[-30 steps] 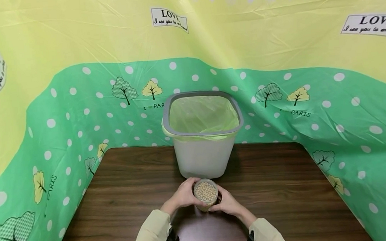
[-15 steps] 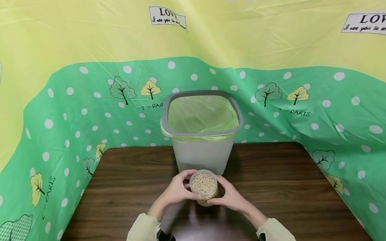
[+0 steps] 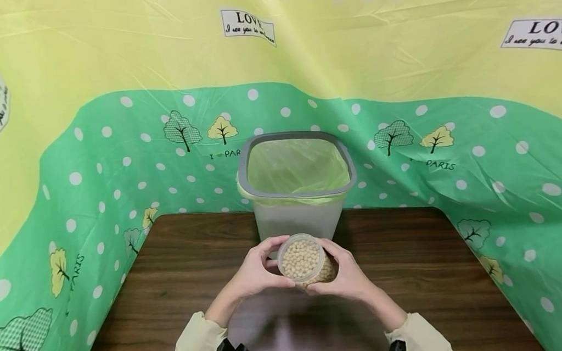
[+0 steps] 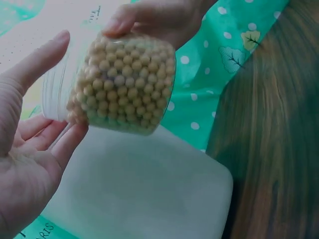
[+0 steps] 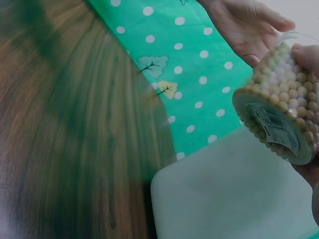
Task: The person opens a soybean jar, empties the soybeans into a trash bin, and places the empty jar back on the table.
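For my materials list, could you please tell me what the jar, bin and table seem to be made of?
Jar: clear, smooth plastic or glass; its wall is see-through.
Bin: probably matte plastic; its wall looks smooth and moulded.
Table: wood or laminate, glossy; brown grain and reflections show.

A clear, round-walled jar [image 3: 301, 259] is packed with small, round, pale tan beans [image 4: 124, 82], leaving a see-through band by its rim. It is tilted, rim end leaning toward the left hand [image 3: 257, 270], base toward the right hand [image 3: 349, 272], held between both above the table [image 3: 193, 259]. A white printed label [image 5: 273, 128] with a barcode covers part of the base.
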`<state>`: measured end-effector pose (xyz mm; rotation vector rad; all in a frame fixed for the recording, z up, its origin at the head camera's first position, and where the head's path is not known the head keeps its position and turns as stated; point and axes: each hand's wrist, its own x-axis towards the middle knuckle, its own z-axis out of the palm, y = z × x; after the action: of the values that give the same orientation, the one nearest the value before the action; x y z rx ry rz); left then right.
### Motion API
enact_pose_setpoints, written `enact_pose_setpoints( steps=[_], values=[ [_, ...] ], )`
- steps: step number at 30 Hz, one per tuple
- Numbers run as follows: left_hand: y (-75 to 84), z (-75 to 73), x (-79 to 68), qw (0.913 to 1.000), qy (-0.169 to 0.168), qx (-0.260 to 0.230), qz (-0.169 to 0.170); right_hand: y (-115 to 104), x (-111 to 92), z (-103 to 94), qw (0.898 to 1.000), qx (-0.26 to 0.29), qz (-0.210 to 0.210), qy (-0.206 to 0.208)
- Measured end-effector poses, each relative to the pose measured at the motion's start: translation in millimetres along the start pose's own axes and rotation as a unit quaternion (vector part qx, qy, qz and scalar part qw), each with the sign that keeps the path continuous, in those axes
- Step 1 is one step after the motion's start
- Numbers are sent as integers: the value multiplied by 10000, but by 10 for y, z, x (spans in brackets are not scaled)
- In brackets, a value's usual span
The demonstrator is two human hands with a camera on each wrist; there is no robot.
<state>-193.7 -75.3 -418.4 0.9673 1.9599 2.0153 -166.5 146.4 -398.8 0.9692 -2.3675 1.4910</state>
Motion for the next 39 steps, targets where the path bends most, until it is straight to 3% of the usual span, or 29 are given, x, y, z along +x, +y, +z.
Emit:
enact_pose_setpoints(
  steps=[4,9,15,19,22,24,27,32,35,39],
  values=[
    [-17,-3,25,9996,-72,-6,272,-16,-9,-49,9987,488,70,-162],
    [-23,16,37,9991,-371,-79,191,-11,-28,-96,9950,805,270,-526],
    [-87,84,22,9990,-233,-79,360,-6,-72,-101,9982,332,152,-469],
    [-129,135,8,9986,-13,204,496,-15,-87,-86,9996,-130,4,-255],
    [-126,176,4,9986,251,349,314,-9,-78,-84,9990,-422,-28,-152],
    [-108,194,6,9987,342,352,162,17,-79,-93,9992,-337,74,-178],
    [-66,153,6,9997,237,-110,33,106,-84,-107,9988,240,244,-340],
    [-77,53,27,9941,-398,-997,124,316,-124,-146,9911,1096,94,-746],
    [-102,55,31,9920,-568,-1107,219,297,-120,-154,9922,925,-7,-832],
    [-85,154,26,9937,55,-1047,407,47,-86,-132,9993,168,40,-334]
  ],
)
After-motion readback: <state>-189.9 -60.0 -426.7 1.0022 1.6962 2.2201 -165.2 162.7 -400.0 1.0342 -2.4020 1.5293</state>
